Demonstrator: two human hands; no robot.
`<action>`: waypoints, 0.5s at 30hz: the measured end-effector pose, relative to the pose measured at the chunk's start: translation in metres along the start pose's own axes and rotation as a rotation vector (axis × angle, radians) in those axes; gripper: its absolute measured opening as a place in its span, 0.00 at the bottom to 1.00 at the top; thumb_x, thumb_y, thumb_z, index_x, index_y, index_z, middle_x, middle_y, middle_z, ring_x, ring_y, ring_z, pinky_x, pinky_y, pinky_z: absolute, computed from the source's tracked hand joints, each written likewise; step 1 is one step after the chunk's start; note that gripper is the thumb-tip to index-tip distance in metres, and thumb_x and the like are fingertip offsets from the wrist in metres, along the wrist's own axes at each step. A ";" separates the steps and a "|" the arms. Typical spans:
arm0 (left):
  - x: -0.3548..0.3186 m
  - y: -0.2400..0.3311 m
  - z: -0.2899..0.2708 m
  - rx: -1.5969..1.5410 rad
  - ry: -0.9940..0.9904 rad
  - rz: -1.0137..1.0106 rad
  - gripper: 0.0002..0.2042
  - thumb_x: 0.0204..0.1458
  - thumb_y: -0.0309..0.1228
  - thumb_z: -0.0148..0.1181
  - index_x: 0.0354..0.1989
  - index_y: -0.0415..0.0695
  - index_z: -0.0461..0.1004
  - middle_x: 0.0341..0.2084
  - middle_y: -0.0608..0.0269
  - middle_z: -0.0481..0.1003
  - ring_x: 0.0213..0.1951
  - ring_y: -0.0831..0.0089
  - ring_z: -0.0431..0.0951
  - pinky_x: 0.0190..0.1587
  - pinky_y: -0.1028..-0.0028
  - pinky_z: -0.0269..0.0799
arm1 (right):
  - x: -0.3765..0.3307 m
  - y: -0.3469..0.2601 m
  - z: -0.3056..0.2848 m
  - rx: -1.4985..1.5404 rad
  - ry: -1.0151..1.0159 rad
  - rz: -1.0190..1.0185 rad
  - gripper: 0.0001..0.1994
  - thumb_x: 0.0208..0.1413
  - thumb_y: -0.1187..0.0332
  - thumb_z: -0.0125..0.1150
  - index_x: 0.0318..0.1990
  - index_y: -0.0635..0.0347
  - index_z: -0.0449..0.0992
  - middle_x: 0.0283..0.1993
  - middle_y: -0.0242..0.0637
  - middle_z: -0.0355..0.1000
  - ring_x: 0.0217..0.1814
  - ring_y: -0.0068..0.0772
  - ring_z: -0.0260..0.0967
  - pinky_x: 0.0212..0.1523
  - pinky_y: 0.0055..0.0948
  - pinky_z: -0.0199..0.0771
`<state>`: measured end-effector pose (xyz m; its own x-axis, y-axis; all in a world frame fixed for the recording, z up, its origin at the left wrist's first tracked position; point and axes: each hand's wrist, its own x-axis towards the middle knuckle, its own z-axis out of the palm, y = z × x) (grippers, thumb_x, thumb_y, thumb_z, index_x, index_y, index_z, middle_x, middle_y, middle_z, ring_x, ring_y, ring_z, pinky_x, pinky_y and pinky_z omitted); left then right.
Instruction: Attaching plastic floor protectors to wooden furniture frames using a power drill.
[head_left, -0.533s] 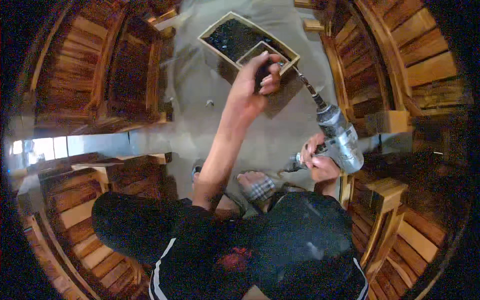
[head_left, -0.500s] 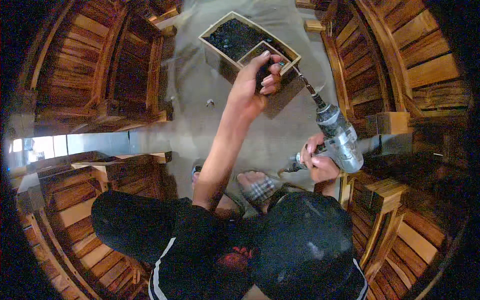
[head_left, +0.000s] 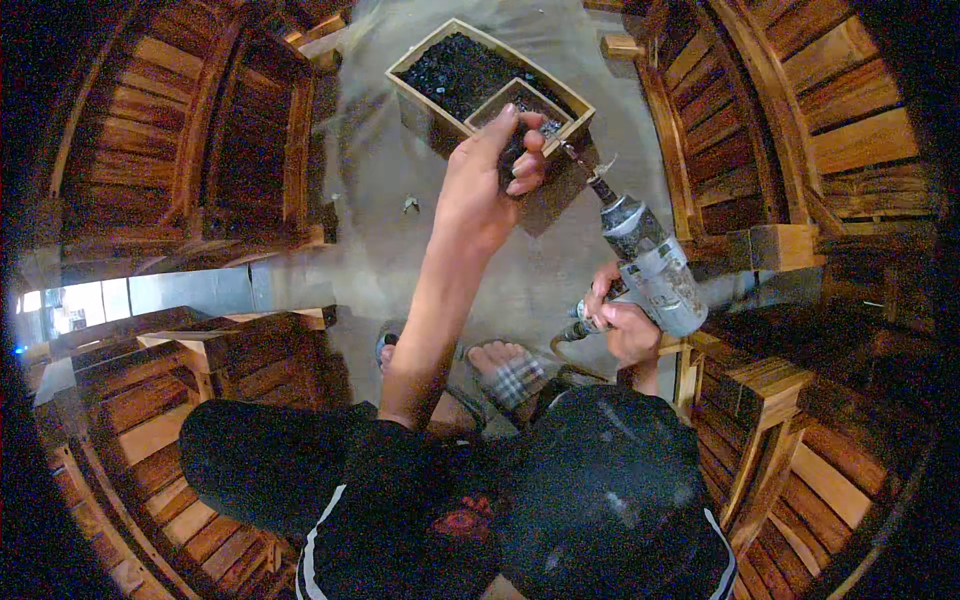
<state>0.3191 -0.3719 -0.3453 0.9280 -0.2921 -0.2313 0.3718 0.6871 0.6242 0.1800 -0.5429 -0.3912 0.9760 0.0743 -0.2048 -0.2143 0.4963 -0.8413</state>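
Observation:
A wooden box (head_left: 425, 120) stands on the floor ahead, filled with small dark pieces (head_left: 462, 68) that look like screws. Shinier bits of hardware (head_left: 550, 126) lie in a small compartment at its near right corner. Over that corner, my left hand (head_left: 482, 185) is closed with its fingers curled; the palm looks dark, and what it holds cannot be made out. My right hand (head_left: 630, 328) grips the handle of a grey pistol-shaped air screwdriver (head_left: 655, 270). Its long bit (head_left: 580, 160) points up and left toward the box's near right corner, just beside my left fingers.
Slatted wooden furniture pieces (head_left: 250, 130) surround me on both sides, with more wooden frames (head_left: 770, 390) near my right knee. A hose (head_left: 572, 335) runs from the driver's handle past my sandalled foot (head_left: 505, 370). A small pale scrap (head_left: 411, 205) lies on the grey floor covering (head_left: 370, 250).
My right hand has brought the driver left, so its bit tip is nearer my left fingers. My left hand remains closed over the box corner. The whole view has shifted slightly.

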 end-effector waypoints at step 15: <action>0.001 0.005 0.016 -0.101 -0.020 -0.107 0.12 0.56 0.38 0.55 0.40 0.43 0.70 0.19 0.72 0.61 0.19 0.84 0.57 0.18 0.83 0.51 | 0.002 -0.013 -0.001 -0.177 0.029 0.049 0.14 0.37 0.72 0.57 0.35 0.64 0.68 0.26 0.35 0.65 0.23 0.23 0.60 0.22 0.22 0.59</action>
<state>0.3216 -0.3792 -0.3302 0.8824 -0.3803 -0.2769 0.4704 0.7145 0.5179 0.1846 -0.5495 -0.3812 0.9631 0.0682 -0.2602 -0.2679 0.3322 -0.9044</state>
